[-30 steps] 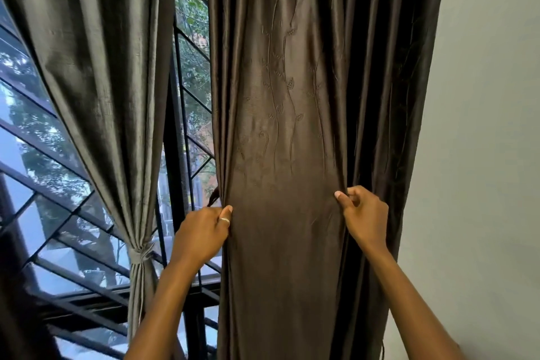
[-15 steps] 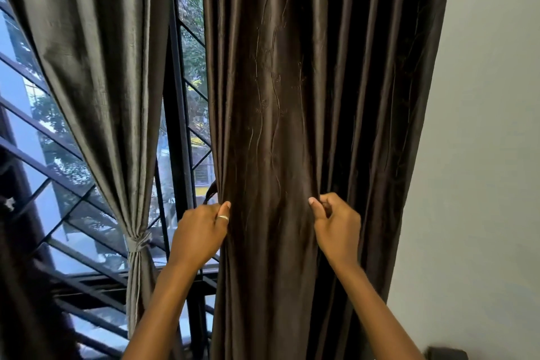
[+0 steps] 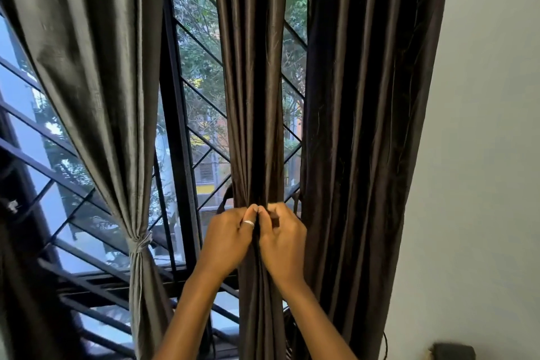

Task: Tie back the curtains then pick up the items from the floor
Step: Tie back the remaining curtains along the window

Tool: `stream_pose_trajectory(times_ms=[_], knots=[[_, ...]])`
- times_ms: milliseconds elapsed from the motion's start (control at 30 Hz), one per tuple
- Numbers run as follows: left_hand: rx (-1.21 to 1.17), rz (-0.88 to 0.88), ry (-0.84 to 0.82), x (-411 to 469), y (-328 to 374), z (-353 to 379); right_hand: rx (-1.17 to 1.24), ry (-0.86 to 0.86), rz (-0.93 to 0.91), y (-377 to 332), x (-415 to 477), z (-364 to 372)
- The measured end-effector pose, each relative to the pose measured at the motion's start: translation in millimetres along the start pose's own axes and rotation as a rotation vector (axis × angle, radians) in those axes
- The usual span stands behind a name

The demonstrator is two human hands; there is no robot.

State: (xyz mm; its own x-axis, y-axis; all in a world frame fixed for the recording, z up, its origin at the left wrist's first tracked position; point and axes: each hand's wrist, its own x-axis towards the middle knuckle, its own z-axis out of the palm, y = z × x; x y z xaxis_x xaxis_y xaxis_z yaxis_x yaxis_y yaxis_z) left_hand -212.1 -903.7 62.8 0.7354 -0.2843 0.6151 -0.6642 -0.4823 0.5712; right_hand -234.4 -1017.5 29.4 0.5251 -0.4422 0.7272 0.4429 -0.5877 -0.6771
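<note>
1. Head view: the dark brown curtain (image 3: 254,96) hangs in front of the window, between the grey curtain (image 3: 96,67) and the white wall (image 3: 482,155).
2. A narrow bunch of its folds is drawn tight together, with daylight showing on both sides of it. The wider part of the same cloth hangs just to the right, close to the wall.
3. The left hand (image 3: 230,238) comes in from the left side of that bunch. Its grip is clenched on the folds, and a silver ring (image 3: 249,223) shows on one finger.
4. The right hand (image 3: 282,242) comes in from the right at the same height, with its grip clenched on the same folds. The two hands meet at the front of the bunch, thumbs close together.
5. Over at the left, the grey curtain is already cinched in by a grey tie (image 3: 139,244).
6. Behind it all, a black window grille (image 3: 201,47) with slanted bars, green trees beyond.
7. At the bottom right corner sits a dark object (image 3: 453,352), cut off by the edge, so I cannot tell what it is.
</note>
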Motion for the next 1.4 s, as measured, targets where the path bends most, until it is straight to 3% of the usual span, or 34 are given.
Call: stream_pose_trajectory(times_ms=[367, 667, 800, 1033, 1167, 1400], knots=[[-0.118, -0.07, -0.048, 7.3, -3.7, -16.2, 0.096, -0.064, 0.011, -26.3, -22.0, 13.8], [-0.128, -0.144, -0.116, 12.0, -12.1, -24.9, -0.123, -0.004, 0.017, -17.8, -17.7, 27.3], [-0.289, -0.252, -0.041, 15.2, -22.9, -20.8, -0.032, -0.04, 0.126, -22.6, -11.8, 19.7], [-0.443, -0.304, -0.161, 28.6, -24.3, -1.4, 0.175, -0.114, 0.275, -26.4, -2.3, 10.1], [-0.711, -0.283, -0.282, 26.0, -15.6, -3.7, 0.319, -0.176, 0.348, -27.5, 2.5, 7.1], [-0.825, -0.289, -0.234, 32.7, -12.9, -8.2, 0.534, -0.26, 0.481, -24.6, 15.3, 6.5]])
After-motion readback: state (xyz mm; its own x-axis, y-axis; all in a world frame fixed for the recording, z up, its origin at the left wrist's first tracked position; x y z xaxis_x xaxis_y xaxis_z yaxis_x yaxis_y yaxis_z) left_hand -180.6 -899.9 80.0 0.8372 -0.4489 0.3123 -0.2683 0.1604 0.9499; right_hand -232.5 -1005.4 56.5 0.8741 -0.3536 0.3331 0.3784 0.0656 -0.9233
